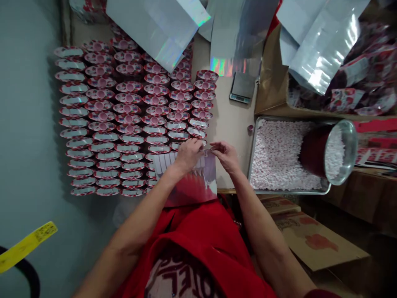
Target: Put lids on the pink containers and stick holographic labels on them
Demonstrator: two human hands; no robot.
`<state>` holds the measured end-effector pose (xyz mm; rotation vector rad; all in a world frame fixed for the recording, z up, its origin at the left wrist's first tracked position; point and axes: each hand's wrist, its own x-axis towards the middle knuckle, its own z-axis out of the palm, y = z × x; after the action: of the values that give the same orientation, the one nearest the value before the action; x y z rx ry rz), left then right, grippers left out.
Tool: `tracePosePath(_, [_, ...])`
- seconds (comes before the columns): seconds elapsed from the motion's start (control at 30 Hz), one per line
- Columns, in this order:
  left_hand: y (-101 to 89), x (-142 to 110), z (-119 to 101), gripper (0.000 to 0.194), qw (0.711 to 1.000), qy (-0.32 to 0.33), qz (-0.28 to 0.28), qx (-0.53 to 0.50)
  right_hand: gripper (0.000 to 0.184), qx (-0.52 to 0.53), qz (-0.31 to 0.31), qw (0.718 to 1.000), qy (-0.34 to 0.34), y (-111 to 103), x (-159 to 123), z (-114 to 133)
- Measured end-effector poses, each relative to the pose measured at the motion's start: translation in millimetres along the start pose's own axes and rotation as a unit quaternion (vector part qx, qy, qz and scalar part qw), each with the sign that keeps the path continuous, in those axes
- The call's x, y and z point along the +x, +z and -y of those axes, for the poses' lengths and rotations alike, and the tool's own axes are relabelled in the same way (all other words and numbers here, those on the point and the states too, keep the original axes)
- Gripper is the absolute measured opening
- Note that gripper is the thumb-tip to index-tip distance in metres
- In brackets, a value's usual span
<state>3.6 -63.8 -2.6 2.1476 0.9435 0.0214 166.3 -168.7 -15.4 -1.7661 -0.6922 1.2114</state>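
Note:
My left hand (pixel 188 155) is over the top edge of a shiny silver sheet (pixel 189 194), its fingers bent and pressed together. What they hold is hidden. Facing it, my right hand (pixel 227 156) has thumb and fingertips drawn together at the sheet's upper right corner; the small thing between them is too fine to make out. Pale narrow strips (pixel 164 162) lie side by side across the sheet. Beyond my hands, upright red-and-white pouches (pixel 130 138) stand in rows with oval tops. Those farther back show round pink pieces (pixel 128 87) in their tops.
A metal tray (pixel 252 155) of small white pellets (pixel 276 153) stands at right, with a pellet-filled container (pixel 341 151) tipped in it. Behind are a small scale (pixel 242 89), silver sheets (pixel 237 45) and a cardboard box (pixel 271 82) of packets. One pink piece (pixel 250 128) lies near the tray.

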Motion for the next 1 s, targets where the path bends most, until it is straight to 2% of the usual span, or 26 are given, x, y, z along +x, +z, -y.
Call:
tracePosePath(0.07, [1.4, -4.9, 1.6, 0.020, 0.997, -0.019, 0.003, -0.076, 0.032, -0.056, -0.016, 0.998, -0.026, -0.3, -1.7, 5.0])
tracePosePath(0.13, [3.9, -7.3, 2.0, 0.023, 0.988, -0.053, -0.006, -0.145, 0.030, -0.184, -0.029, 0.980, -0.071, -1.7, -4.6, 11.2])
tracePosePath(0.17, [5.1, -7.3, 1.9, 0.022, 0.983, -0.067, -0.011, -0.171, 0.030, -0.265, -0.031, 0.958, -0.101, -1.8, -6.5, 13.7])
tracePosePath(0.23, [6.2, -5.5, 1.5, 0.018, 0.976, -0.082, -0.015, -0.202, 0.031, -0.411, -0.025, 0.897, -0.162, -0.3, -11.1, 16.1])
tracePosePath(0.3, [5.4, -2.8, 2.0, 0.016, 0.971, -0.085, -0.010, -0.223, 0.035, -0.495, -0.014, 0.845, -0.203, 2.8, -16.7, 13.8])
tracePosePath(0.4, [2.2, -0.9, 5.8, 0.016, 0.961, -0.100, -0.002, -0.258, 0.045, -0.528, -0.009, 0.816, -0.234, 7.9, -27.5, 4.2])
tracePosePath(0.53, [-0.8, -1.9, 12.4, 0.015, 0.950, -0.131, -0.005, -0.282, 0.053, -0.525, 0.002, 0.808, -0.267, 10.3, -45.9, -4.8])
tracePosePath(0.67, [-3.2, -2.2, 13.5, 0.014, 0.953, -0.149, -0.021, -0.264, 0.054, -0.510, 0.017, 0.819, -0.262, 3.5, -59.7, -0.3])
tracePosePath(0.77, [-7.2, -2.4, 9.3, 0.014, 0.967, -0.147, -0.038, -0.206, 0.042, -0.494, 0.015, 0.830, -0.258, -7.3, -62.2, 10.1])
tracePosePath(0.93, [-10.2, -0.8, -5.3, 0.017, 0.985, -0.128, -0.061, -0.098, 0.026, -0.503, 0.026, 0.831, -0.237, -22.9, -57.4, 31.5])
tracePosePath(1.0, [-7.8, 2.6, -10.4, 0.019, 0.989, -0.121, -0.070, -0.049, 0.019, -0.481, 0.014, 0.853, -0.203, -26.2, -56.8, 39.1])
